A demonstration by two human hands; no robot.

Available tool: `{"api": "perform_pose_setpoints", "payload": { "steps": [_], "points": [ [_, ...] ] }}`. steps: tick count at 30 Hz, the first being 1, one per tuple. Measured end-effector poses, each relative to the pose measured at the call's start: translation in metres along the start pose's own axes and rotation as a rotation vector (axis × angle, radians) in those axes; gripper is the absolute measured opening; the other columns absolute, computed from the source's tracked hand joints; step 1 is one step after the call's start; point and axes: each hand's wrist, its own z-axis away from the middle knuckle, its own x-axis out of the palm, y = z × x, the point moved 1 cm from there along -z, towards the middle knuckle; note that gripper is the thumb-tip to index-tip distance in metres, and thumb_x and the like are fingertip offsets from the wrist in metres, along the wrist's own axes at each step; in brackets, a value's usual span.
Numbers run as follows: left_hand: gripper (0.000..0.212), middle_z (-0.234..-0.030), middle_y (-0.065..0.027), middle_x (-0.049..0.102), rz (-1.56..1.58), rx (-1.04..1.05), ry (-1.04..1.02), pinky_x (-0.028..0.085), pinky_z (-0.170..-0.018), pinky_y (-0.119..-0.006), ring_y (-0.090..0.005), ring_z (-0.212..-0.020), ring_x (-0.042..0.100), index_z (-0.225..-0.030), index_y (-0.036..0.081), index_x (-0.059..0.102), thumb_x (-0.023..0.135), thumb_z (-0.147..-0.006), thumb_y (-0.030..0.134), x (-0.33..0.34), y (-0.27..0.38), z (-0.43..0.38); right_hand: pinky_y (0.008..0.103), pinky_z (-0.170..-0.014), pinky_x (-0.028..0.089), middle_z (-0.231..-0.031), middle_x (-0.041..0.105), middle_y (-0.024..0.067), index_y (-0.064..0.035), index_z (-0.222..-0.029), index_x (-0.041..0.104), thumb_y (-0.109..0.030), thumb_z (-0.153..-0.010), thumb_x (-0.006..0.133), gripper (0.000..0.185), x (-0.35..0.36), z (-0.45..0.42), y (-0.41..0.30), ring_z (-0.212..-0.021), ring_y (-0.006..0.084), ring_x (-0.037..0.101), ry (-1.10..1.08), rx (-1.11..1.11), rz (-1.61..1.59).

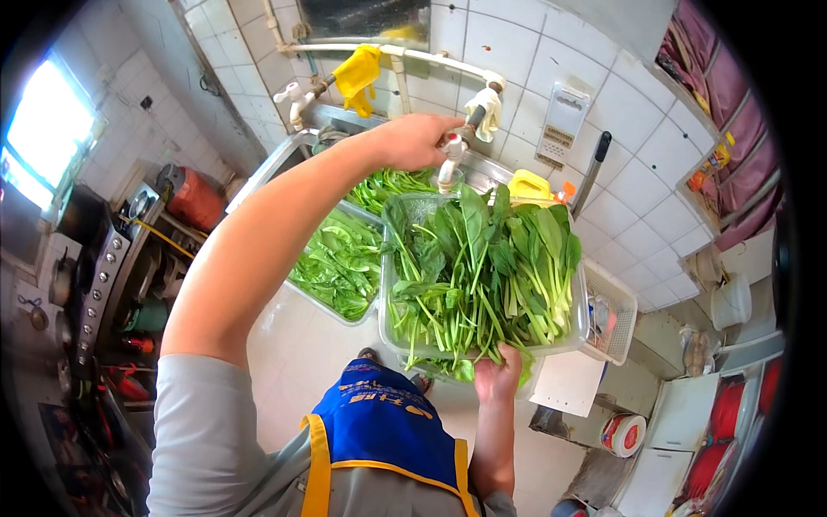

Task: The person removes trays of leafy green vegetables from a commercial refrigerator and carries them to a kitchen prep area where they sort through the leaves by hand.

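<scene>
My left hand [420, 141] reaches across to a white plastic tap [450, 161] on the wall pipe. Its fingers are curled at the red-marked tap handle, and part of the grip is hidden. Below the spout stands a clear plastic bin [386, 304] heaped with leafy greens [478, 265], their pale stems towards me and to the right. My right hand [499, 371] holds the bin's near rim from the front. To the left sits another clear bin [345, 318] of bright green lettuce leaves [339, 258]. More thin-stemmed greens [394, 187] lie behind it.
The steel sink [258, 184] runs under the tiled wall. A yellow rubber glove [357, 71] hangs over the pipe beside a second tap [295, 102]. A grater [562, 126] hangs on the wall. A white basket [620, 316] stands right of the bin; a stove [97, 294] is far left.
</scene>
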Motion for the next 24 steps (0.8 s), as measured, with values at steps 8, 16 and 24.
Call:
{"api": "perform_pose_setpoints", "payload": {
  "steps": [8, 16, 24],
  "points": [
    [0.06, -0.118, -0.0153, 0.059, 0.572, 0.018, 0.496, 0.046, -0.092, -0.032, -0.0228, -0.107, 0.059, -0.137, 0.004, 0.039, 0.063, -0.086, 0.027, 0.029, -0.08, 0.079, 0.0457, -0.089, 0.048, -0.111, 0.062, 0.0113, -0.0016, -0.116, 0.054, -0.015, -0.079, 0.053, 0.04, 0.023, 0.019, 0.068, -0.1, 0.0256, 0.06, 0.059, -0.04, 0.02],
    [0.071, -0.143, -0.0143, 0.037, 1.478, -0.576, 0.312, 0.033, -0.104, -0.038, -0.024, -0.128, 0.039, -0.144, 0.002, 0.026, 0.051, -0.093, 0.045, 0.135, -0.229, 0.313, 0.0427, -0.093, 0.046, -0.112, 0.061, 0.0092, -0.0031, -0.117, 0.053, -0.017, -0.077, 0.058, 0.043, 0.127, 0.049, 0.22, -0.105, 0.0251, 0.057, 0.085, -0.119, -0.005],
    [0.075, -0.137, -0.0108, 0.043, 1.709, -0.323, 0.129, 0.032, -0.103, -0.033, -0.0186, -0.123, 0.042, -0.148, 0.008, 0.014, 0.061, -0.089, 0.017, 0.037, -0.345, 0.413, 0.0426, -0.091, 0.047, -0.109, 0.062, 0.0108, -0.0015, -0.115, 0.053, -0.019, -0.079, 0.057, 0.041, 0.266, 0.062, 0.364, -0.101, 0.025, 0.06, 0.091, -0.08, -0.016]
  ]
}}
